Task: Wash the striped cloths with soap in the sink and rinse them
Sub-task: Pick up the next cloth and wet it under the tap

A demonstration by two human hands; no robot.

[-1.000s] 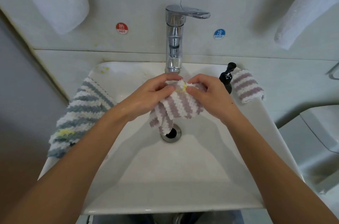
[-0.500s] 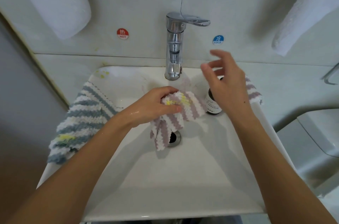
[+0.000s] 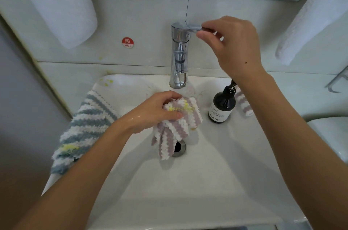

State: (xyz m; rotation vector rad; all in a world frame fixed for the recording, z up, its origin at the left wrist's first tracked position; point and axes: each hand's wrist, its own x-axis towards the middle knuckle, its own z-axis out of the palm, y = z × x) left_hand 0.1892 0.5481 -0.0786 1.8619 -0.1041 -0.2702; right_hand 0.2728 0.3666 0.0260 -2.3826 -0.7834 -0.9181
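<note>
My left hand (image 3: 156, 111) grips a bunched purple-and-white striped cloth (image 3: 177, 128) with yellow stains, held over the drain (image 3: 179, 147) of the white sink (image 3: 188, 192). My right hand (image 3: 231, 45) pinches the lever of the chrome tap (image 3: 179, 54). No water is visible running from the spout. A grey-and-white striped cloth (image 3: 84, 128) with a yellow stain lies over the sink's left rim. Another purple-striped cloth (image 3: 243, 103) lies on the right rim, partly hidden by my right forearm.
A dark soap pump bottle (image 3: 222, 106) stands on the sink's right rim beside the tap. White towels (image 3: 56, 3) hang on the wall at upper left and upper right. A red HOT sticker (image 3: 127, 42) is left of the tap. Yellow flecks mark the sink's back-left corner.
My right hand let go of the purple cloth, rose past the soap bottle and took hold of the tap lever. My left hand kept the cloth over the drain.
</note>
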